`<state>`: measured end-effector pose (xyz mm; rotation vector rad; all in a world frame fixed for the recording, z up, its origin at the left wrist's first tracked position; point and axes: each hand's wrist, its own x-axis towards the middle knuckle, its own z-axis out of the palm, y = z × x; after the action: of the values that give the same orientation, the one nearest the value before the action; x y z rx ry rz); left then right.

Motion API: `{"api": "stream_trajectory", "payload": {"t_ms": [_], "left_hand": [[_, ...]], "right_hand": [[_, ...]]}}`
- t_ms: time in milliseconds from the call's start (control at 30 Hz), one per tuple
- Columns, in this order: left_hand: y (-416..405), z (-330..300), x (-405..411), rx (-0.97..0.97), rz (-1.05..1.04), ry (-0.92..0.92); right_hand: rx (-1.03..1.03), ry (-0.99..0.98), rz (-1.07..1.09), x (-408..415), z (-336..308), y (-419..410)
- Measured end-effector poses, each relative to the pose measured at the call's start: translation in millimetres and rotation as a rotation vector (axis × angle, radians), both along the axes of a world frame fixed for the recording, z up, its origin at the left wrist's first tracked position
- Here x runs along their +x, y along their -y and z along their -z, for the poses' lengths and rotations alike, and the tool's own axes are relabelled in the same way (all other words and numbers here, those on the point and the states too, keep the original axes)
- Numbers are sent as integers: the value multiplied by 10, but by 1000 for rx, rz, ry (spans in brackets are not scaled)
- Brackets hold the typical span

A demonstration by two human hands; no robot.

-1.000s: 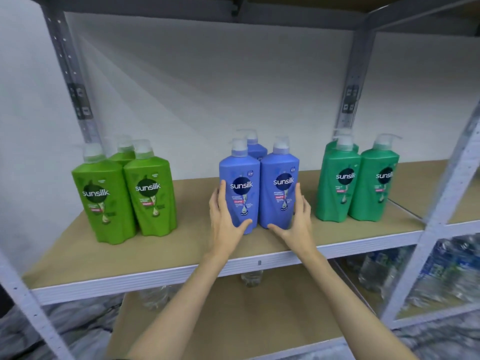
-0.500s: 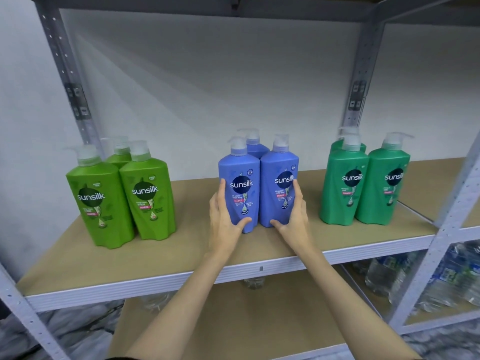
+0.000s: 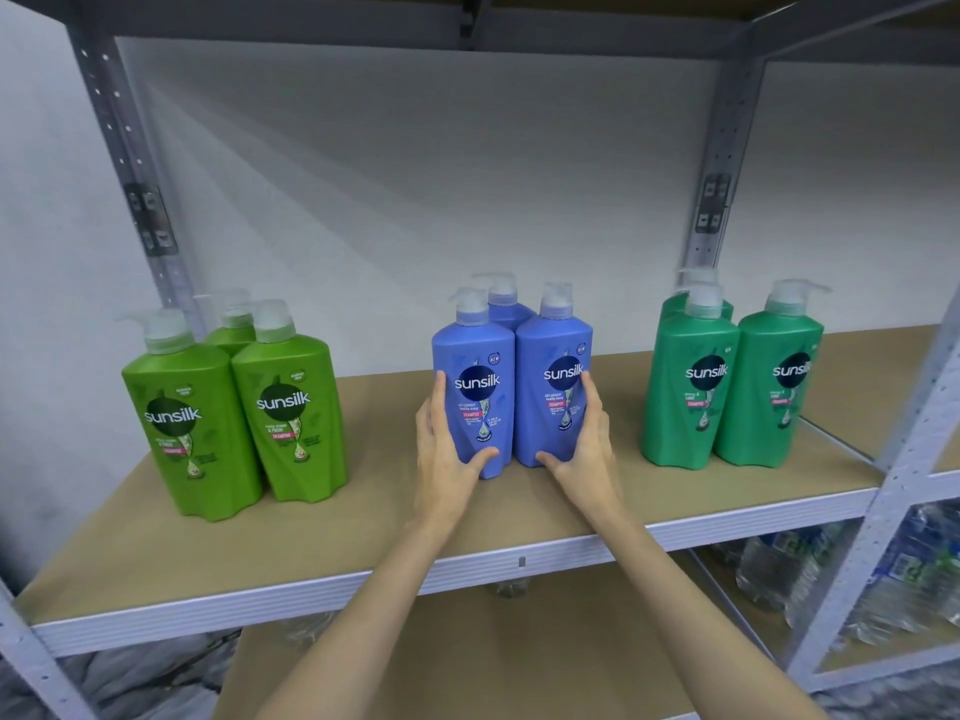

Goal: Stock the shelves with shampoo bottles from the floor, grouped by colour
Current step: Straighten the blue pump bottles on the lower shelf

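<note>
Left hand: the left hand (image 3: 445,449) cups the left blue plastic pump bottle (image 3: 474,387), fingers straight up its outer side, thumb curled across its lower front.
Right hand: the right hand (image 3: 584,444) wraps the right blue plastic pump bottle (image 3: 555,376) likewise (a mirrored grip).
Blue group: both front bottles upright and touching, mid-shelf; a third blue pump bottle (image 3: 506,304) stands just behind.
Neighbours: lime-green pump bottles (image 3: 234,413) far left, emerald-green pump bottles (image 3: 732,381) right, well apart.
Shelf: tan board with grey metal edge (image 3: 363,579).
</note>
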<state>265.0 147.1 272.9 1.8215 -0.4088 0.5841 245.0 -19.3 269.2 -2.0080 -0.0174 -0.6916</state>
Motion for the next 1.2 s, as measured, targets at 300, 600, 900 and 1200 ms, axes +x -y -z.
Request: {"api": "stream_trajectory", "payload": {"t_ms": [300, 600, 900, 1200], "left_hand": [[-14, -7, 26, -9, 9, -22], [-81, -138, -11, 5, -26, 49], [-420, -711, 297, -160, 212, -168], [-408, -877, 369, -166, 333, -196]], "right_hand": [[-49, 31, 20, 37, 15, 0], [-168, 79, 148, 1, -51, -43], [-57, 344, -155, 5, -1067, -381], [46, -15, -373, 499, -1453, -576]]}}
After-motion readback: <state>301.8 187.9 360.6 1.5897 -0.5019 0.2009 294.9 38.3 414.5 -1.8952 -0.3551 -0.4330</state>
